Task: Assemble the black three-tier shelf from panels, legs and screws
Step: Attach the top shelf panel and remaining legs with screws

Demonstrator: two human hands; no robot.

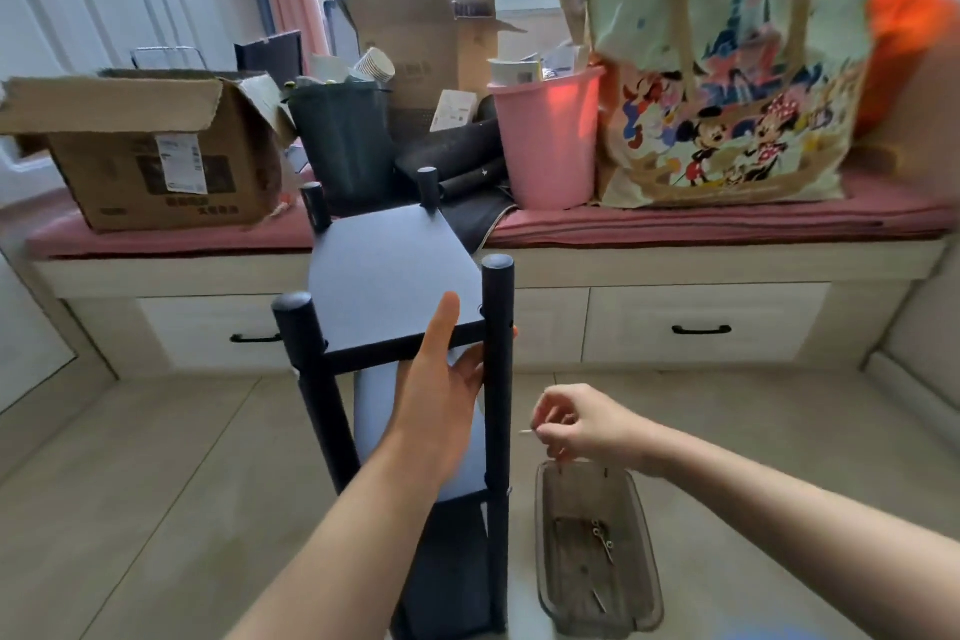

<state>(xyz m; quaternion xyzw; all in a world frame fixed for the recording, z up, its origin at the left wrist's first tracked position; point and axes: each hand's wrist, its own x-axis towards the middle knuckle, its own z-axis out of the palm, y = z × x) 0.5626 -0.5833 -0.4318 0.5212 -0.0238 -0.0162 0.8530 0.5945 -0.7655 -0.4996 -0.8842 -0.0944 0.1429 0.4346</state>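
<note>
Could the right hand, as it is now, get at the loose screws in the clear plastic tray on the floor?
Probably yes. The right hand hangs just above the open-topped clear plastic tray, and nothing covers the loose screws. But its fingers already pinch one thin screw, which may hamper picking more.

Matt black shelf (395,276), clear plastic tray (597,556) (screws (605,541) seemingly metal), pink plastic bin (550,146), cardboard box (140,151)

Left hand (441,379) reaches forward, thumb raised, fingers wrapped under an edge; right hand (576,424) hangs bent-wrist, fingertips pinched together.
</note>
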